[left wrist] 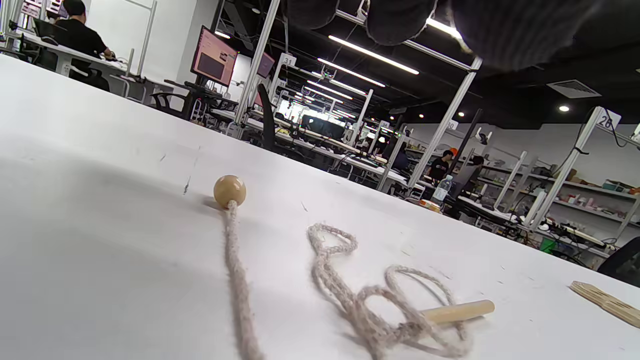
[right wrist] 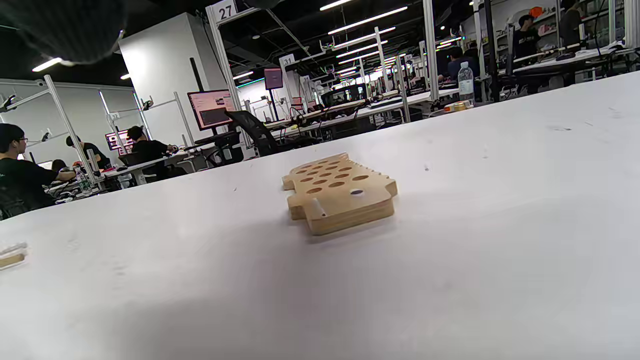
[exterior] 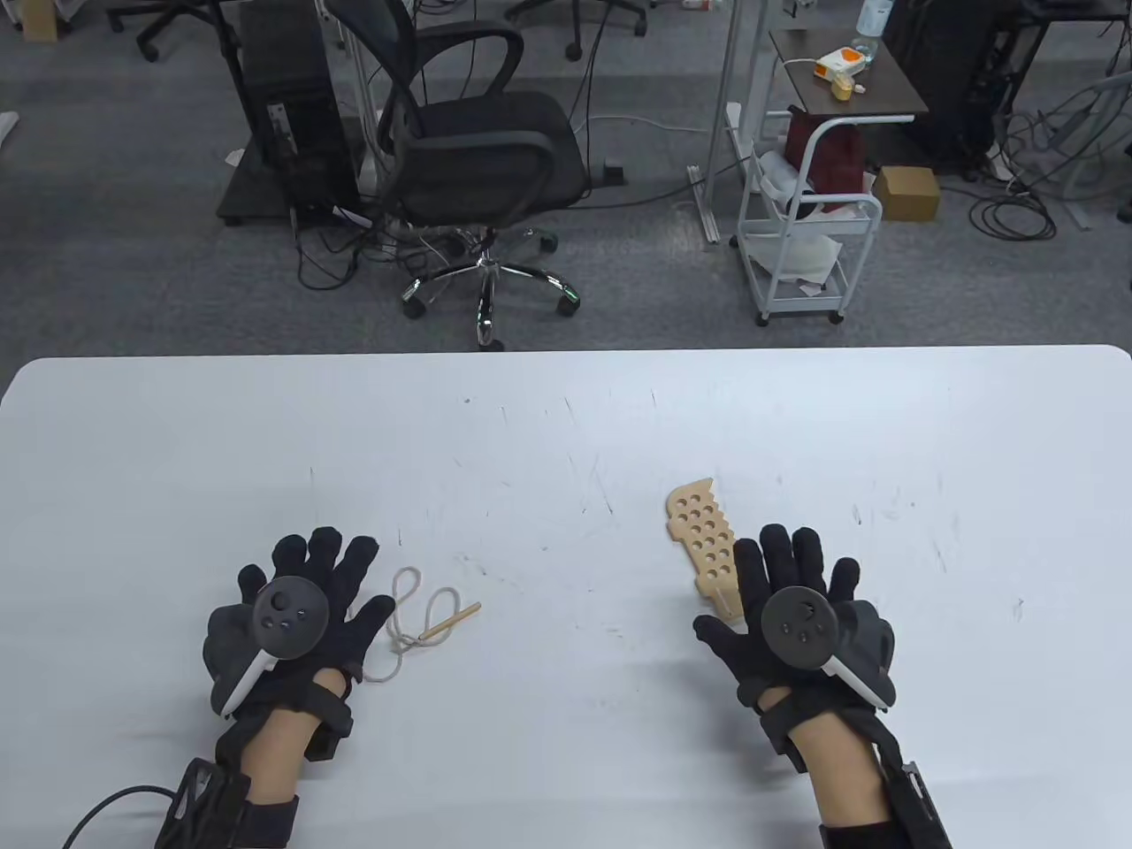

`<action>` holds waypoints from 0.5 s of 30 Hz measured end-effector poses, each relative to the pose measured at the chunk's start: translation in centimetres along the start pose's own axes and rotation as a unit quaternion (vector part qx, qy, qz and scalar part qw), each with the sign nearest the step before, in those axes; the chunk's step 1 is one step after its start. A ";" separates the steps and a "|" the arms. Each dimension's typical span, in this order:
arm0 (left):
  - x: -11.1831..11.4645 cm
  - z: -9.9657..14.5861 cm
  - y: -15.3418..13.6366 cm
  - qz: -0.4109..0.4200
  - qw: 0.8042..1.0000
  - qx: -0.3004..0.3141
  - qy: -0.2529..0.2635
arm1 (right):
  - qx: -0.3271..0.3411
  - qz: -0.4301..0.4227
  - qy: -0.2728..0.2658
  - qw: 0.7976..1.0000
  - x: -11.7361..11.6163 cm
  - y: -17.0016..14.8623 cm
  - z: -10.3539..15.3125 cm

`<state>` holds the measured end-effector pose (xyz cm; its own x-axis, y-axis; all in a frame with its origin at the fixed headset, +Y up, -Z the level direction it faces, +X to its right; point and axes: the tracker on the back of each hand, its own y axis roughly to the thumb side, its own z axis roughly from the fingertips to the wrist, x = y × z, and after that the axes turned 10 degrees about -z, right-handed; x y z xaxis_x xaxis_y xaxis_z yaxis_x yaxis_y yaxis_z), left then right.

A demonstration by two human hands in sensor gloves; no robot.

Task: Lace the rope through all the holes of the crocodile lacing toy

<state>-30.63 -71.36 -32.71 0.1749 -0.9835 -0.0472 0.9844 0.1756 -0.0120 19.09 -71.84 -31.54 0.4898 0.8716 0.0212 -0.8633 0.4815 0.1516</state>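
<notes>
The wooden crocodile lacing board (exterior: 705,544) lies flat on the white table (exterior: 566,424), its holes empty; it also shows in the right wrist view (right wrist: 340,192). My right hand (exterior: 791,575) is spread flat, palm down, and its fingers cover the board's near end. The beige rope (exterior: 411,619) lies in loose loops with its wooden needle (exterior: 451,622) pointing right. My left hand (exterior: 305,575) is spread flat just left of the rope and holds nothing. The left wrist view shows the rope (left wrist: 350,295), the needle (left wrist: 457,311) and the end bead (left wrist: 229,190), which the table view hides.
Beyond the table's far edge stand a black office chair (exterior: 478,168) and a white trolley (exterior: 805,239) on grey carpet. People sit at desks far behind (right wrist: 20,165).
</notes>
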 end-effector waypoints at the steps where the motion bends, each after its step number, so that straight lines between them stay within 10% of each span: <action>1: 0.0 -0.1 0.0 0.000 1.000 0.000 -0.002 | 0.000 0.000 0.001 1.000 0.0 0.1 0.0; 15: 0.2 -0.1 0.3 -0.001 1.000 0.011 -0.010 | -0.004 0.006 0.012 1.000 -0.5 0.2 0.0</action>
<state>-30.28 -71.52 -32.86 0.1723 -0.9846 -0.0277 0.9850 0.1721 0.0103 18.70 -72.17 -31.48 0.4764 0.8792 -0.0012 -0.8702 0.4716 0.1428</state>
